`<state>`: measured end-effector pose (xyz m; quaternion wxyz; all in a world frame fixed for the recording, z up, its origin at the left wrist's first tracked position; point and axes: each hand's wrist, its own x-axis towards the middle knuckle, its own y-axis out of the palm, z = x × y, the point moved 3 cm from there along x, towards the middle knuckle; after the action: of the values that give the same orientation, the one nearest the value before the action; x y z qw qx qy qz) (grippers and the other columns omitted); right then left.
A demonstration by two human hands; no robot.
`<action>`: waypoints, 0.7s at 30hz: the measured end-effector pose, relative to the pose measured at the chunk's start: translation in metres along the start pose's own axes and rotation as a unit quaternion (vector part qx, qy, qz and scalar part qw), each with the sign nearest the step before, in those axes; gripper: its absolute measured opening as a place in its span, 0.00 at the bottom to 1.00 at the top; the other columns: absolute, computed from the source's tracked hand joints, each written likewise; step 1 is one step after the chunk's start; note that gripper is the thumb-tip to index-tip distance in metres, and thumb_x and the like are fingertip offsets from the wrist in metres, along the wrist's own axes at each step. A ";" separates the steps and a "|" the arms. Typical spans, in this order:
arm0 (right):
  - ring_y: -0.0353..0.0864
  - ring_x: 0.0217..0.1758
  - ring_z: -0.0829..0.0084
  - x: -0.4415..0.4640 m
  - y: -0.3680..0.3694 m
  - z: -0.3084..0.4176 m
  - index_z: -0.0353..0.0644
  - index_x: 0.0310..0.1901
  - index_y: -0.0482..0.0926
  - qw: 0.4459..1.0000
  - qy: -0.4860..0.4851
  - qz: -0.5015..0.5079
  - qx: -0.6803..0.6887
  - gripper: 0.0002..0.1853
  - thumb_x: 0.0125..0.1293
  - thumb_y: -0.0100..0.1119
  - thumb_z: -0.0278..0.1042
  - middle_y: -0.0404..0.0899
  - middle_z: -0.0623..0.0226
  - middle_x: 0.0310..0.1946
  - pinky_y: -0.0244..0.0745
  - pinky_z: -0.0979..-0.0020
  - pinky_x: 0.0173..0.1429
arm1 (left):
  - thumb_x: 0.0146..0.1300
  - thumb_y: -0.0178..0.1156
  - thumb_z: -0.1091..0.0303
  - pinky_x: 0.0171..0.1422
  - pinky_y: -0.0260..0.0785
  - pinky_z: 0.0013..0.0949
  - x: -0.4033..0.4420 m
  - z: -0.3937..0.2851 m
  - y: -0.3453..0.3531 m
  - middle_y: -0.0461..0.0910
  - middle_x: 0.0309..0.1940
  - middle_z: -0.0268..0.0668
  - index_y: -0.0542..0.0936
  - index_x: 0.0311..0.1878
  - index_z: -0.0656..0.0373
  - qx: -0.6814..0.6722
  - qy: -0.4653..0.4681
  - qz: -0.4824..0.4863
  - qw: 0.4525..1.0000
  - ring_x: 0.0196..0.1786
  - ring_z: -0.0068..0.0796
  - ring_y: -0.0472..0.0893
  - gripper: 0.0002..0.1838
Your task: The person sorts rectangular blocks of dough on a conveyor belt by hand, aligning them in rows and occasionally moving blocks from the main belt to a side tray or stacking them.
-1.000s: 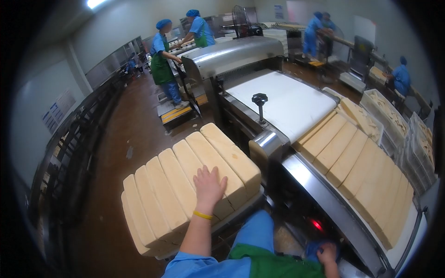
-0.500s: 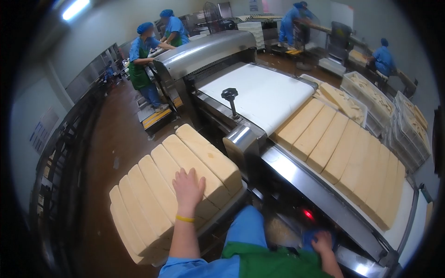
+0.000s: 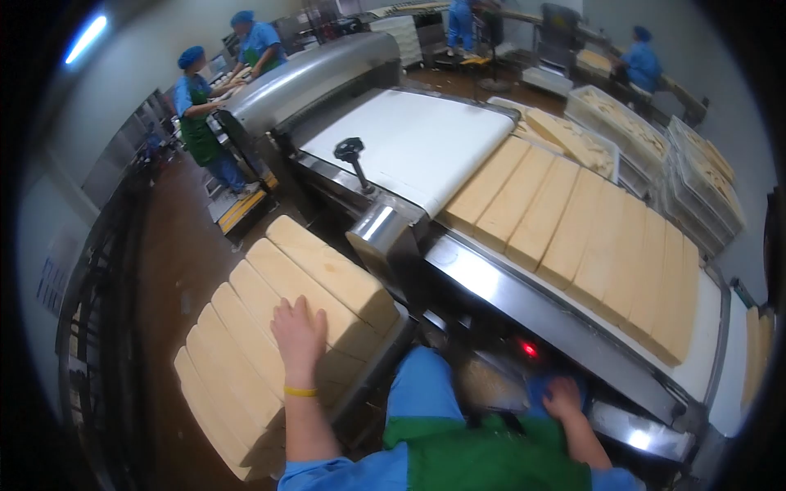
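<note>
My left hand lies with its fingers spread on a stack of long, pale beige blocks, which look like dough or a similar soft food. The blocks stand side by side in more than one layer. Low on the right, my right hand rests against blue fabric; its bent fingers are small and dim, and I cannot make out whether they grip it. Another row of pale blocks lies on the machine's lower bed, beyond my right hand.
A white conveyor belt runs under a metal hood, with a black knob at its side. Plastic crates of pale pieces stand back right. Co-workers work behind. A red light glows below the bed.
The camera view has turned and shifted, so the machine and blocks appear farther left and higher. My left hand stays on the stack and my right hand stays low by the blue fabric.
</note>
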<state>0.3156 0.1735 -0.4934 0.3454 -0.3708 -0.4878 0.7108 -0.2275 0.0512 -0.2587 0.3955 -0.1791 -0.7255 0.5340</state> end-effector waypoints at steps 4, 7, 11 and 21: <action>0.75 0.59 0.61 -0.003 0.000 -0.001 0.45 0.41 0.84 1.000 -0.005 -0.017 0.015 0.17 0.51 0.64 0.43 0.81 0.61 0.47 0.59 0.54 0.71 | 0.63 0.57 0.54 0.64 0.59 0.55 -0.001 0.006 0.010 0.70 0.58 0.61 0.74 0.59 0.61 0.012 0.017 -0.010 1.000 0.61 0.59 0.68 0.26; 0.74 0.60 0.60 0.001 -0.004 0.001 0.45 0.42 0.84 1.000 -0.012 0.000 0.023 0.17 0.52 0.63 0.42 0.82 0.62 0.47 0.58 0.53 0.72 | 0.64 0.57 0.55 0.64 0.61 0.53 0.000 0.005 0.008 0.70 0.58 0.61 0.74 0.58 0.62 0.007 0.027 -0.010 1.000 0.60 0.58 0.69 0.25; 0.79 0.54 0.62 0.012 0.000 -0.001 0.44 0.44 0.84 0.979 0.087 -0.036 0.183 0.16 0.58 0.63 0.43 0.83 0.61 0.46 0.66 0.58 0.66 | 0.64 0.57 0.56 0.63 0.62 0.52 0.001 0.006 0.010 0.70 0.58 0.61 0.75 0.59 0.63 0.001 0.038 -0.019 0.999 0.59 0.59 0.70 0.25; 0.82 0.46 0.71 0.046 0.037 -0.015 0.40 0.49 0.79 0.625 0.330 -0.064 0.705 0.16 0.68 0.58 0.42 0.85 0.62 0.43 0.71 0.69 0.55 | 0.66 0.56 0.56 0.65 0.62 0.52 0.001 0.005 0.008 0.70 0.58 0.63 0.74 0.60 0.64 0.009 0.042 -0.014 0.999 0.60 0.60 0.70 0.25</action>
<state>0.3014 0.2087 -0.5411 0.6834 -0.1916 0.2866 0.6435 -0.2333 0.0517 -0.2667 0.4345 -0.1878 -0.7058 0.5271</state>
